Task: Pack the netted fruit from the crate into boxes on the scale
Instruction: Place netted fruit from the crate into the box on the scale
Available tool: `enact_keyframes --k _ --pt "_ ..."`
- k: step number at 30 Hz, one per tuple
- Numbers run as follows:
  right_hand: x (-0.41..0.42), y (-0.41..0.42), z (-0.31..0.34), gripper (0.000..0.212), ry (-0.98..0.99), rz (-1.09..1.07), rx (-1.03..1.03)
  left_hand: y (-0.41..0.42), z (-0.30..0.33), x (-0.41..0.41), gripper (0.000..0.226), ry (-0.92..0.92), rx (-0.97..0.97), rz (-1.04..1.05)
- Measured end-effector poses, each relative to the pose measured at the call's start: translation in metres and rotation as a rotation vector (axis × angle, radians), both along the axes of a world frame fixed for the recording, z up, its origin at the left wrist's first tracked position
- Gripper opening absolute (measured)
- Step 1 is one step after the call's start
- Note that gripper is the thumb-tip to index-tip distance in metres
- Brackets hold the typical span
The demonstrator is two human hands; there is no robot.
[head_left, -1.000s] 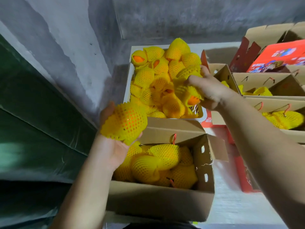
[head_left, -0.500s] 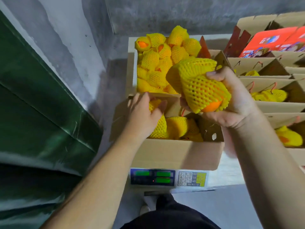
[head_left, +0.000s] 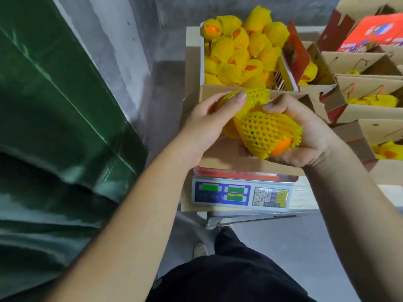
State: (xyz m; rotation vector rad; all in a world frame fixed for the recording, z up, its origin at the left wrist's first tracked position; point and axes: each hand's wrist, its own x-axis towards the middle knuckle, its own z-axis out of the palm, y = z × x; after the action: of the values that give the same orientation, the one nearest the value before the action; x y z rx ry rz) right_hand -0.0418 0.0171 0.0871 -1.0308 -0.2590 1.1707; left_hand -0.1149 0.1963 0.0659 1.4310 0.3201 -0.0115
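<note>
while both hands work over the cardboard box (head_left: 218, 155) sitting on the scale (head_left: 242, 195), the head view shows the right hand (head_left: 305, 136) curled around a netted fruit (head_left: 266, 134), its orange end poking out of the yellow foam sleeve toward the wrist. the left hand (head_left: 209, 125) grips a second netted fruit (head_left: 250, 99) just behind it, thumb laid across the mesh; the two fruits touch. my guess is they are held low and close together so both can be tucked into the box at once, filling gaps rather than dropping in loose (the box's inside is hidden by the hands, so i cannot tell how full it is). the crate (head_left: 201, 59) stands just behind the box, heaped with more netted fruit. other open boxes (head_left: 370, 110) with some fruit sit to the right.

half a second ago the right hand held its fruit higher, above the box's back edge, and the left hand was pressing down inside the box; now the right has come down and the left has come up to meet it.
</note>
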Motion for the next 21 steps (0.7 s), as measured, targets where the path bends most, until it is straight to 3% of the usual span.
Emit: enact_keyframes --k 4,9,15,21 --pt "-0.023 0.016 0.0 0.037 0.143 0.106 0.084 0.01 -0.015 -0.033 0.06 -0.001 -0.085 0.079" --pt "-0.042 0.026 -0.001 0.036 0.223 0.163 0.006 0.019 -0.023 -0.061 0.067 0.013 -0.104 0.064" --pt "-0.055 0.036 0.0 0.038 0.211 0.04 0.056 0.007 -0.03 -0.075 0.055 -0.058 -0.318 0.349" --pt "-0.064 0.031 0.0 0.04 0.194 -0.025 0.142 -0.001 -0.021 -0.073 0.045 0.02 -0.488 0.368"
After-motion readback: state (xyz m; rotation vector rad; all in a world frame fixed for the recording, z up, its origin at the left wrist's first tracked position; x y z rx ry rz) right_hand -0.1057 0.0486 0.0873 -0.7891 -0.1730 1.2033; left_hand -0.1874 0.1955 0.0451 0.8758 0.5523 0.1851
